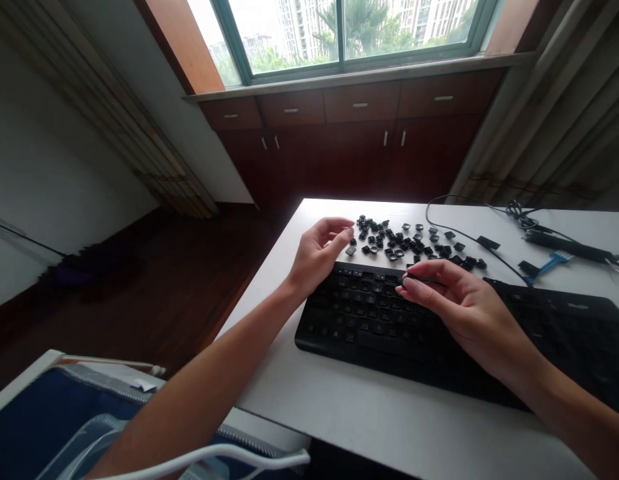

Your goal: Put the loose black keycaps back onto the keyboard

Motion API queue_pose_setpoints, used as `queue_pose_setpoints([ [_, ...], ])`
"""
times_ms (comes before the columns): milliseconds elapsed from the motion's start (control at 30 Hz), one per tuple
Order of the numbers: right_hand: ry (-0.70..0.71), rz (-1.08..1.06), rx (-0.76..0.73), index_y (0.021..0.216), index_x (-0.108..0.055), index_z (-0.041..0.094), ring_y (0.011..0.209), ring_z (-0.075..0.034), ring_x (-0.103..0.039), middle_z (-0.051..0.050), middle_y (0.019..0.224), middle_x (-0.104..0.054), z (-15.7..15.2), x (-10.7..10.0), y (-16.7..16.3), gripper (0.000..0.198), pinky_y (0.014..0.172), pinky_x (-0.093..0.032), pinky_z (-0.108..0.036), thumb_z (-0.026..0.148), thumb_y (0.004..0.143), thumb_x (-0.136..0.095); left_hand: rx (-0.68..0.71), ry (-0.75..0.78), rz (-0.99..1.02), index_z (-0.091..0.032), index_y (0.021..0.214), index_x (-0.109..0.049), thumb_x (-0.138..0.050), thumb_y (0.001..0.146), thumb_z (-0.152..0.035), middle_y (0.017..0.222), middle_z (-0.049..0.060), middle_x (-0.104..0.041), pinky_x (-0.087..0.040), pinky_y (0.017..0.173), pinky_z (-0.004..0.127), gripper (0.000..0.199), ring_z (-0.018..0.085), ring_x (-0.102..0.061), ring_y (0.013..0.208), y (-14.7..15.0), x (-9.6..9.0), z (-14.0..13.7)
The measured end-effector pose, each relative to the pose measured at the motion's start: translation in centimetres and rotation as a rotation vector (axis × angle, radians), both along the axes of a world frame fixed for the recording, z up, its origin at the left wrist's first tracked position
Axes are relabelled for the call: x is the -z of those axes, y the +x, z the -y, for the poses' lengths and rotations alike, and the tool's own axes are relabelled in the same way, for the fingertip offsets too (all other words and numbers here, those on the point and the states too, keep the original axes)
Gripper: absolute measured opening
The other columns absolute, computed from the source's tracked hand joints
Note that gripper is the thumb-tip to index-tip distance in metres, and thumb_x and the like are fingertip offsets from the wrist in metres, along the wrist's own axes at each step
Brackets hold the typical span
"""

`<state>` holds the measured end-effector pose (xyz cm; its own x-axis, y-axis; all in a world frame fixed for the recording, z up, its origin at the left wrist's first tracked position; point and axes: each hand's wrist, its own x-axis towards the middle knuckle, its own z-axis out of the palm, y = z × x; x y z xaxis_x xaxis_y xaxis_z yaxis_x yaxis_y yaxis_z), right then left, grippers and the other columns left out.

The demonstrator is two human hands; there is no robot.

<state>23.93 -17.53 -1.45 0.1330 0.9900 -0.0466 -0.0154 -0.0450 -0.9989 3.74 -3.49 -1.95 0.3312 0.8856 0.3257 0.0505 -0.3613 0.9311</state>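
Note:
A black keyboard (369,320) lies on a white table (389,413), with many keys taken off its left part. Loose black keycaps (404,243) are scattered behind it. My right hand (454,300) hovers over the keyboard's upper rows and pinches a thin dark tool (424,280) whose tip points left at the keys. My left hand (319,253) hangs over the keyboard's far left corner, fingers curled and apart, its fingertips close to the nearest keycaps; I see nothing in it.
A black cable (454,227) loops behind the keycaps. A small blue brush (552,263) and a long black object (574,247) lie at the table's back right. Brown cabinets (359,133) stand under the window. A blue chair (64,413) is at the lower left.

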Motion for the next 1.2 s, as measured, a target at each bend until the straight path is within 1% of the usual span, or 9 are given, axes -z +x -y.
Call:
queue_pose_setpoints([
  [133,0.049,0.057,-0.015,0.109,-0.072,0.026,0.102,-0.020,-0.068,-0.005,0.109,-0.073,0.0,0.4,0.1,0.037,0.089,-0.058,-0.027,0.041,0.077,-0.082,-0.008,-0.016,0.006,-0.019,0.108,-0.068,-0.068,0.088,-0.039,0.101,0.004,-0.068,-0.052,0.072,0.021,0.029,0.012,-0.063,0.084,-0.2,0.3,-0.6],
  [233,0.052,0.062,-0.010,0.114,-0.073,0.029,0.101,-0.019,-0.069,-0.004,0.109,-0.073,0.0,0.3,0.1,0.037,0.090,-0.058,-0.027,0.043,0.080,-0.079,0.044,-0.003,0.007,-0.018,0.106,-0.068,-0.069,0.087,-0.039,0.099,0.004,-0.068,-0.051,0.070,0.021,0.028,0.012,-0.063,0.084,-0.1,-0.1,-0.1],
  [333,0.035,0.018,-0.031,0.116,-0.072,0.030,0.102,-0.020,-0.069,-0.005,0.111,-0.073,-0.1,0.2,0.0,0.038,0.094,-0.058,-0.033,0.044,0.081,-0.077,0.201,0.064,-0.042,-0.017,0.104,-0.069,-0.069,0.088,-0.037,0.096,0.006,-0.069,-0.051,0.069,0.023,0.026,0.013,-0.064,0.083,-0.1,-0.6,0.7],
  [433,0.032,-0.035,-0.034,0.116,-0.073,0.030,0.108,-0.022,-0.069,-0.005,0.115,-0.073,-0.1,0.2,-0.2,0.037,0.101,-0.055,-0.038,0.043,0.081,-0.077,0.398,0.163,-0.120,-0.016,0.110,-0.069,-0.071,0.087,-0.033,0.097,0.007,-0.072,-0.052,0.072,0.026,0.028,0.014,-0.065,0.082,0.0,-0.8,1.5],
  [533,0.058,-0.048,-0.021,0.114,-0.073,0.028,0.108,-0.023,-0.069,-0.006,0.114,-0.073,-0.2,0.3,-0.3,0.036,0.101,-0.055,-0.038,0.042,0.081,-0.078,0.490,0.239,-0.158,-0.017,0.116,-0.068,-0.075,0.084,-0.029,0.099,0.006,-0.073,-0.051,0.074,0.027,0.034,0.013,-0.065,0.083,0.1,-0.7,2.1],
  [667,0.077,-0.028,-0.020,0.112,-0.073,0.025,0.103,-0.024,-0.071,-0.007,0.112,-0.074,-0.2,0.3,-0.3,0.037,0.096,-0.058,-0.039,0.041,0.079,-0.079,0.502,0.288,-0.172,-0.019,0.111,-0.071,-0.075,0.085,-0.027,0.100,0.005,-0.073,-0.050,0.072,0.027,0.028,0.012,-0.063,0.081,0.3,-0.7,2.3],
  [867,0.142,0.056,-0.017,0.108,-0.074,0.024,0.093,-0.018,-0.073,-0.005,0.102,-0.075,0.1,0.1,-0.4,0.028,0.085,-0.062,-0.026,0.037,0.083,-0.077,0.519,0.314,-0.154,-0.018,0.105,-0.073,-0.074,0.085,-0.027,0.099,0.007,-0.072,-0.051,0.071,0.026,0.022,0.014,-0.064,0.087,0.3,-0.8,2.2],
  [1067,0.246,0.235,-0.047,0.111,-0.071,0.024,0.096,-0.018,-0.072,-0.003,0.108,-0.074,0.4,0.3,-0.7,0.027,0.090,-0.061,-0.028,0.032,0.085,-0.075,0.529,0.310,-0.165,-0.017,0.102,-0.073,-0.075,0.084,-0.028,0.098,0.007,-0.071,-0.051,0.072,0.027,0.022,0.014,-0.063,0.084,0.3,-0.7,2.2],
  [1200,0.313,0.438,-0.028,0.114,-0.069,0.028,0.088,-0.014,-0.072,0.000,0.103,-0.073,0.5,0.7,-0.6,0.027,0.084,-0.061,-0.025,0.030,0.087,-0.073,0.550,0.299,-0.163,-0.015,0.101,-0.072,-0.076,0.082,-0.027,0.096,0.006,-0.071,-0.051,0.073,0.027,0.023,0.014,-0.062,0.083,0.2,-0.7,2.1],
])
